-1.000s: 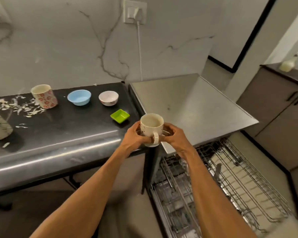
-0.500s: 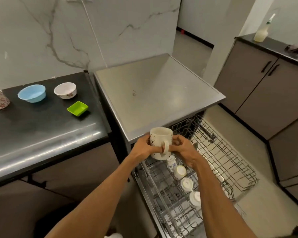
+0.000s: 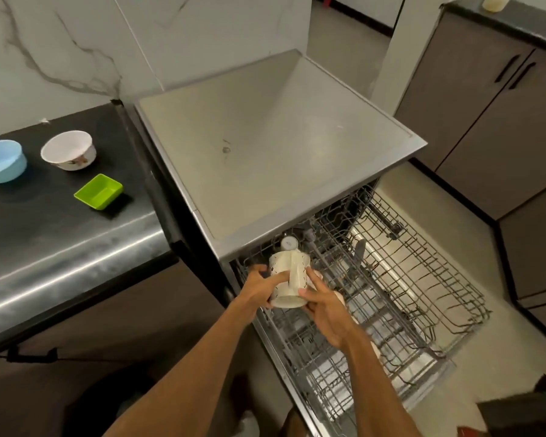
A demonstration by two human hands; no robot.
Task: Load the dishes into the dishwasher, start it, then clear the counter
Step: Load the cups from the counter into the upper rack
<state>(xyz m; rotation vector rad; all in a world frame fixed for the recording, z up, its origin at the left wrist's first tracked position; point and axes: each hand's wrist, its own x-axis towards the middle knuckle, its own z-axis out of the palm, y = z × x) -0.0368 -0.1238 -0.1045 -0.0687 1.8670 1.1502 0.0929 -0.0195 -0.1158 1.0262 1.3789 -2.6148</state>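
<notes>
A white patterned mug (image 3: 289, 279) is tipped over, mouth toward me, just above the left rear of the pulled-out wire rack (image 3: 423, 298). My left hand (image 3: 260, 287) grips its left side with a finger through the handle. My right hand (image 3: 323, 302) holds its right side and rim. Other small cups in the rack lie mostly hidden under my right arm; one upturned cup (image 3: 289, 242) shows behind the mug. On the black counter (image 3: 60, 241) stand a blue bowl (image 3: 2, 160), a white patterned bowl (image 3: 68, 149) and a green square dish (image 3: 98, 191).
The dishwasher's grey steel top (image 3: 275, 143) overhangs the rear of the rack. Brown cabinets (image 3: 486, 105) stand at the right with floor between. A dark counter (image 3: 517, 23) at the top right carries a pale bottle (image 3: 494, 1). A dark object (image 3: 524, 408) sits at the bottom right.
Both hands have carried the mug down from the steel top's edge to the rack and tipped it from upright onto its side. The view has swung down and right.
</notes>
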